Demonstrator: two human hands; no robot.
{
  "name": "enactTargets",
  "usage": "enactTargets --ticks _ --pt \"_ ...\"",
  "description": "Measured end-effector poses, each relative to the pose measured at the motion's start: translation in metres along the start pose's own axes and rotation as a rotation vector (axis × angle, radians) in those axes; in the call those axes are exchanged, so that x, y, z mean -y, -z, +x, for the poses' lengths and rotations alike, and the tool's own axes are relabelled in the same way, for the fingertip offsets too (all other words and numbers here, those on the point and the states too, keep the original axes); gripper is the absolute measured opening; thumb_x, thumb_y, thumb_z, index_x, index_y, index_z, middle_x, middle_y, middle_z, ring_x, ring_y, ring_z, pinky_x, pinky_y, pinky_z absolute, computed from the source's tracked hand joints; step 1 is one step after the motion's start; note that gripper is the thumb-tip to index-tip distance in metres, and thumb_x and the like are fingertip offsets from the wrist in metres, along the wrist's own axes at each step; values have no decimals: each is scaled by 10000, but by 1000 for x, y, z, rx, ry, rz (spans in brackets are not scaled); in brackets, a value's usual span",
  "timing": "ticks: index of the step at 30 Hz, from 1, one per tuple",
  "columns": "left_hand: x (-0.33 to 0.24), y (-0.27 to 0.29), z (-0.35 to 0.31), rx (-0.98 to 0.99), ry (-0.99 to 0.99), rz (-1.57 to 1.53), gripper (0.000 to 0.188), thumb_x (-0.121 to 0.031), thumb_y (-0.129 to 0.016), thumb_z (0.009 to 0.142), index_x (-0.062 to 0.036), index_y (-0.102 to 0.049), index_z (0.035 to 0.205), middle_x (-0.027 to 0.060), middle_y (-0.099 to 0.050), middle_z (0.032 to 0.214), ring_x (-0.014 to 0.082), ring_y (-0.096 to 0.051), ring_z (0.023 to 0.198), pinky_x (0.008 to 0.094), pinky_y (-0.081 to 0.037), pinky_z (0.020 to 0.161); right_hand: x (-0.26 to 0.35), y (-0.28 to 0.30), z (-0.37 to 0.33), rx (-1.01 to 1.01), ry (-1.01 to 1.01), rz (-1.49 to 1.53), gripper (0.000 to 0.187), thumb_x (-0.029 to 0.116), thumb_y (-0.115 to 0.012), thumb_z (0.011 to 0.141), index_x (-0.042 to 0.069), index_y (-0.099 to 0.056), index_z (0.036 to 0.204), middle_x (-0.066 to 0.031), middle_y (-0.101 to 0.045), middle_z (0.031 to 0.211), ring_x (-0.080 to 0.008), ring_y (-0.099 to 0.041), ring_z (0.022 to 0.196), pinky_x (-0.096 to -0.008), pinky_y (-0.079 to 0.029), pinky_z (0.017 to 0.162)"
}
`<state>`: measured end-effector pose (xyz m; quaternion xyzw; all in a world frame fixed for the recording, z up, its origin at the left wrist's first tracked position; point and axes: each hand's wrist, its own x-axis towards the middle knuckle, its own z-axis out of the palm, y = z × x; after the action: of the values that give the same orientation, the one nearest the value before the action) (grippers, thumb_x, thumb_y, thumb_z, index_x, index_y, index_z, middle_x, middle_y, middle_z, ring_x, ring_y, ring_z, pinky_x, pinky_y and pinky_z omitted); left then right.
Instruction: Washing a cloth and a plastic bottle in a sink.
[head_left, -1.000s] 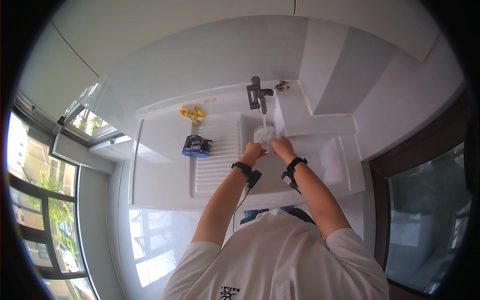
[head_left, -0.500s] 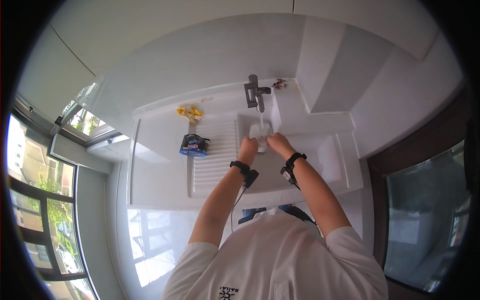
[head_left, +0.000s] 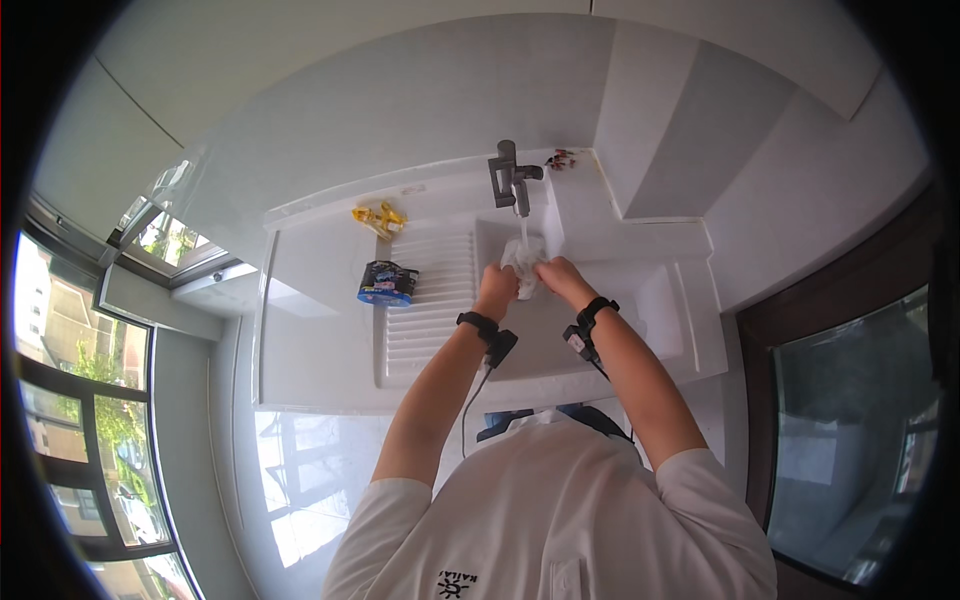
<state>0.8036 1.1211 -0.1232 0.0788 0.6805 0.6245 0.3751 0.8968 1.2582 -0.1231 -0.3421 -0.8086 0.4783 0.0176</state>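
Observation:
Under the dark faucet (head_left: pixel 508 178), a thin stream of water (head_left: pixel 524 230) falls onto a white, crumpled cloth (head_left: pixel 522 256), whose exact kind I cannot make out. My left hand (head_left: pixel 497 286) grips its left side with curled fingers. On the other side my right hand (head_left: pixel 562 277) is closed on the cloth too. Both hands are over the white sink (head_left: pixel 650 330), close together, and the cloth spans the gap between them. The fingertips are partly hidden behind the backs of the hands.
A ridged washboard surface (head_left: pixel 428 335) lies left of my hands. Beside it stand a black and blue package (head_left: pixel 387 284) and a crumpled yellow wrapper (head_left: pixel 379 218). Small red and dark items (head_left: pixel 561 160) lie behind the faucet's right side. A dark-framed glass door (head_left: pixel 850 430) is at the right.
The cloth has become more bunched and its outline has shifted under the water. Both hands have stayed gripping it, moving only slightly.

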Motion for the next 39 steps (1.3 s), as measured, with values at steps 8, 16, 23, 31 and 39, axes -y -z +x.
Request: enactTargets --ticks 8,16,23,31,39 --pt "-21 -6 -15 -36 -8 -158 176 -59 -414 881 8 -574 910 63 -540 697 151 -503 560 290 -425 480 20 40 -5 372 -183 166 362 403 -583 870 99 -621 677 -21 -582 594 -115 -543 506 -255 -395 480" --pt "0 16 -11 24 85 -188 164 -39 -395 854 -2 -554 848 46 -520 720 126 -486 586 259 -403 499 62 100 64 317 -202 421 300 374 -577 871 117 -625 1018 -20 -639 1026 -117 -626 911 -272 -475 757" --pt "-16 6 -19 -98 63 -177 313 -79 -407 889 -5 -617 1109 4 -537 728 90 -501 610 255 -435 531 66 100 148 176 12 436 379 188 -519 860 122 -580 1228 -23 -581 1135 -151 -556 988 -323 -446 908" --pt "-38 22 -53 -52 57 -218 274 -63 -418 884 12 -619 1055 22 -550 729 108 -518 612 245 -436 558 73 82 9 361 45 517 732 83 -493 871 92 -223 1552 -121 -419 1486 -219 -559 1182 -331 -463 922" --pt "-55 28 -99 150 37 -239 586 -73 -442 900 75 -367 1462 57 -580 751 113 -554 635 264 -487 566 -13 9 -113 185 -10 267 1030 191 -751 776 67 -93 1559 -191 -225 1553 -320 -318 1427 -428 -402 1074"
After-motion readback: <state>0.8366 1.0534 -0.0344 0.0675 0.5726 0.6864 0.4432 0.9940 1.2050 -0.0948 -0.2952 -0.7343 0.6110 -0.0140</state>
